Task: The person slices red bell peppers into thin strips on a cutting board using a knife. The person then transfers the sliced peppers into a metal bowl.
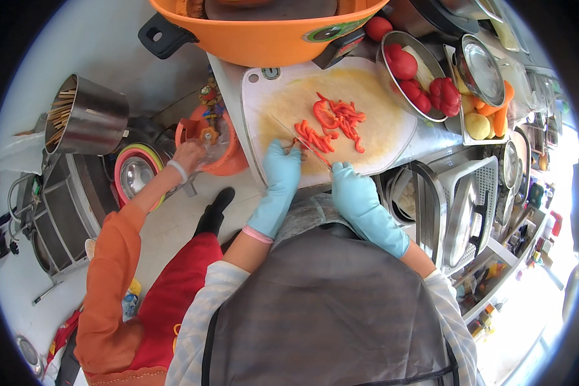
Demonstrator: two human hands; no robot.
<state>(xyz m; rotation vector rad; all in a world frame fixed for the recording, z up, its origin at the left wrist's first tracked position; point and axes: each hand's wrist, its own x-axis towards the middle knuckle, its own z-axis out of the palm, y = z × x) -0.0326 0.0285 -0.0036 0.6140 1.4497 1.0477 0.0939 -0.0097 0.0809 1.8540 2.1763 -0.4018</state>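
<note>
My right hand (pixel 352 188), in a light blue rubber glove, grips a kitchen knife (pixel 310 145) by its red handle. The thin blade slants up and left across the cutting board (pixel 391 140). Opposite it, my left hand (pixel 282 166), gloved alike, has its fingertips bent on a small red pepper piece (pixel 296 143) against the blade; the blade partly hides that piece. Just beyond the knife lie red pepper strips (pixel 321 138). A looser heap of pepper strips (pixel 346 116) sits farther up the stained white board.
A co-worker's hand (pixel 190 155) reaches into an orange bucket (pixel 227 166) at left, under a valve. An orange pot (pixel 265 43) stands behind the board. To the right are a steel colander (pixel 383 72) with red peppers and a tray (pixel 482 141) holding potatoes and carrots.
</note>
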